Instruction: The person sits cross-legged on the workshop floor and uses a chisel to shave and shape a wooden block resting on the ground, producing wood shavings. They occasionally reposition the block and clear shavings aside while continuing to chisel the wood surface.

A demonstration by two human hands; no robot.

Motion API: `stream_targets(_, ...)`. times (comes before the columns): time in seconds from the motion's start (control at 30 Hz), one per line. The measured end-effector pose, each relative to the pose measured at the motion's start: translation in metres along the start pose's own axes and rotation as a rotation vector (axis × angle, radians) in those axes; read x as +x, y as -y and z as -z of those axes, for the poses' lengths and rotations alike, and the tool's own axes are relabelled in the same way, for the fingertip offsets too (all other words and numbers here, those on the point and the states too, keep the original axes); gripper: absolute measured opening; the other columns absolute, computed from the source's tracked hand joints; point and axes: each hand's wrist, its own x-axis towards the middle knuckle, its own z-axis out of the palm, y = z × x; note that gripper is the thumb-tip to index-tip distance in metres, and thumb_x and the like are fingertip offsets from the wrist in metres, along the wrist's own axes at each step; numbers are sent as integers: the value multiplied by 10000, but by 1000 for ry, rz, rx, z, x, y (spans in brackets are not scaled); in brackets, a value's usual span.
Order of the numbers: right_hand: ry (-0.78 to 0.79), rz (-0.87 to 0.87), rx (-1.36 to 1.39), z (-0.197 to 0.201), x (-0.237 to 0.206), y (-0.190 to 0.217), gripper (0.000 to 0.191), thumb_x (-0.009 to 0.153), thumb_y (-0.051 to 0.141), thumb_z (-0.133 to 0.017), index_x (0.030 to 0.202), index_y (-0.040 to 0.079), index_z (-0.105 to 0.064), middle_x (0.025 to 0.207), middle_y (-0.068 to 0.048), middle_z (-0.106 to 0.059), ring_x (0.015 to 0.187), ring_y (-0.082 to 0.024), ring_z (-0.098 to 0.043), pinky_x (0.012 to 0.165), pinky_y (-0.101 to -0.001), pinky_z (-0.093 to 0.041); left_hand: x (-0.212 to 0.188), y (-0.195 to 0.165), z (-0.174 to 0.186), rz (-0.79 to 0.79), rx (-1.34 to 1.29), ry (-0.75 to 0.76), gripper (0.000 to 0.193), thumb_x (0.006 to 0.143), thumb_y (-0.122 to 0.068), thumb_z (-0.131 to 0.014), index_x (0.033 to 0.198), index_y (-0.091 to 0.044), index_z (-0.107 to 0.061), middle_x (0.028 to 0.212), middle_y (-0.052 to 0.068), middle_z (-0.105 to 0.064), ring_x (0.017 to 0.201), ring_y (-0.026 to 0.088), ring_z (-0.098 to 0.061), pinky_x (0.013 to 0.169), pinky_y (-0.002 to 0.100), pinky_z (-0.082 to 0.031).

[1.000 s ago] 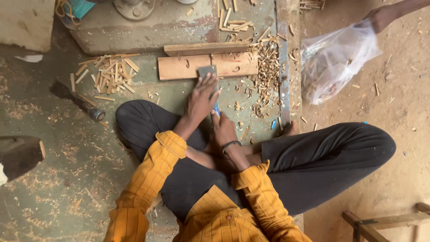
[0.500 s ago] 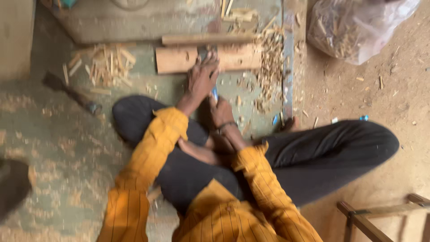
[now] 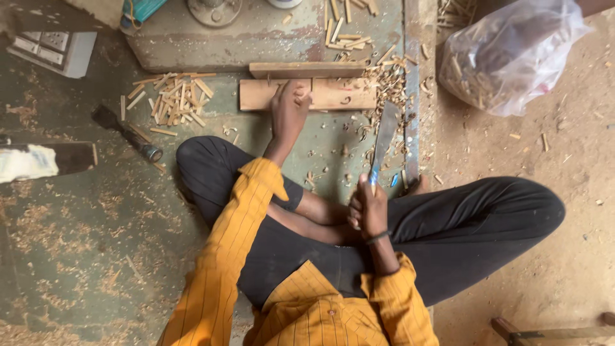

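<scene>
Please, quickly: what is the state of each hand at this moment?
Left hand: fingers curled, pressing on the flat light wooden block; a firm grip cannot be told.
Right hand: closed on the long grey metal blade.

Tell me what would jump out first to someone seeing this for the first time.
A long flat metal blade, raised in the right hand over the lap. The left hand reaches forward onto a wooden block on the green floor. A heap of small wood sticks lies left; a clear plastic bag sits upper right.
</scene>
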Motion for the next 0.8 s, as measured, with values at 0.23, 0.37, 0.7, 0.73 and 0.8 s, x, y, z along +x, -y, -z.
stream_targets(0.23, -79, 13, -10, 6, 4, 7, 267, 984, 286, -639, 911, 124, -440, 518, 43, -361, 347, -77, -331, 303, -269, -273, 6, -4, -39, -23, -10, 78, 164, 878, -72, -767, 894, 5, -623, 859, 140, -697, 765, 292, -726, 687, 375, -558)
stream_targets(0.37, -63, 63, -10, 6, 9, 5, 259, 992, 252, -657, 933, 108, -451, 522, 40, -379, 363, -74, -341, 316, -269, -271, -36, -32, -17, 95, -284, 155, 161, 914, -125, -795, 949, -8, -690, 844, 75, -736, 731, 153, -697, 693, 288, -556)
stream_targets(0.7, -11, 75, -125, -4, 2, 1, 259, 984, 243, -676, 896, 102, -477, 510, 36, -396, 352, -72, -329, 314, -275, -270, -47, -34, 10, 222, -346, 95, 176, 879, -102, -791, 1019, -17, -725, 872, 63, -773, 758, 103, -730, 702, 253, -580)
stream_targets(0.73, -9, 78, -135, -3, 2, 1, 256, 984, 249, -673, 902, 102, -480, 512, 36, -400, 354, -73, -334, 315, -277, -275, -40, -27, 7, 207, -219, 61, 156, 863, -99, -812, 978, -15, -747, 852, 76, -785, 742, 121, -747, 688, 266, -586)
stream_targets(0.8, -8, 73, -165, -3, 3, 0, 252, 984, 262, -668, 912, 103, -485, 515, 36, -408, 358, -73, -344, 316, -281, -287, -24, -15, -4, 176, -143, 32, 154, 830, -72, -807, 960, -23, -741, 852, 99, -782, 748, 159, -768, 692, 285, -601)
